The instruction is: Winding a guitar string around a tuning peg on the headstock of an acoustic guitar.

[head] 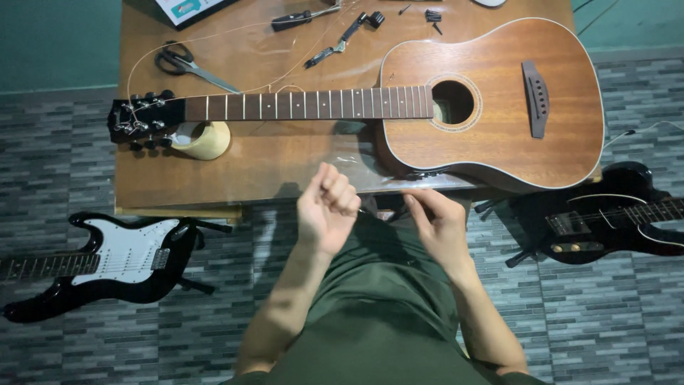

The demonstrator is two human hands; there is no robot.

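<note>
Hovering side by side over the lap and the near edge of the surface (178, 187), both hands are curled in. The left hand (328, 208) is balled loosely, fingers folded toward the palm, its grip pressed together; whether anything sits inside it cannot be told. The right hand (438, 217) has thumb and fingers drawn close as if on something thin, but no object shows clearly there, so what it pinches cannot be told.

On the floor to the left lies a black-and-white electric guitar (107, 264); to the right, a black electric guitar (613, 214).

Just beyond the hands an acoustic guitar (499, 107) lies flat across the wooden surface, body to the right, neck running left. Its headstock (142, 119) rests on a pale round support (206, 140). A loose string (214, 36) curls above the neck.

Farther back lie scissors (185, 63), a black-handled tool (303, 17), a string winder (342, 36) and a few small dark pins (432, 16).
</note>
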